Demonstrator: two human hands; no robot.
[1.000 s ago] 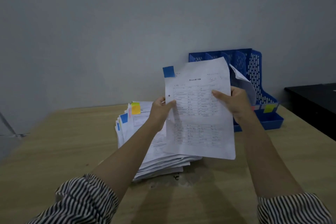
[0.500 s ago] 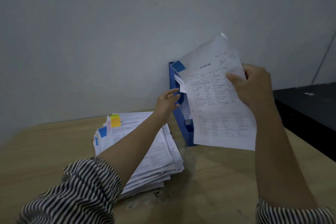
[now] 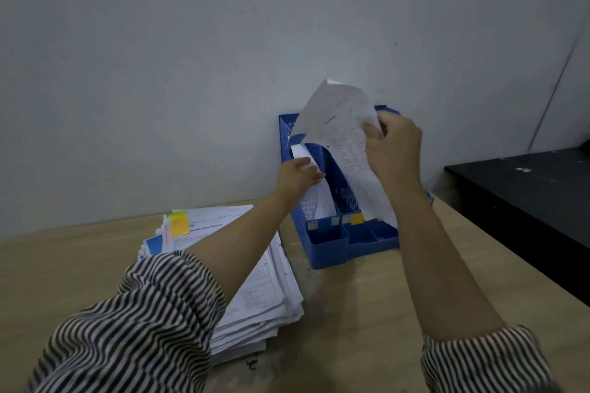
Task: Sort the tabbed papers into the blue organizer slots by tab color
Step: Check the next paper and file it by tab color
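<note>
Pale grey wall (image 3: 159,73) and a light wooden table (image 3: 367,313) form the setting. A printed sheet (image 3: 346,134) with a blue tab (image 3: 297,139) is held, bent, above the blue organizer (image 3: 329,246) at the wall; it is gripped at its upper edge by the curled fingers (image 3: 372,131) of the right hand (image 3: 394,150). Papers already standing in the leftmost slot (image 3: 308,159) are touched by the left hand (image 3: 297,174), fingers extended. The unsorted stack (image 3: 255,290), topped by a yellow tab (image 3: 179,223), is seen left of the organizer. A black surface (image 3: 526,185) lies to the right.
</note>
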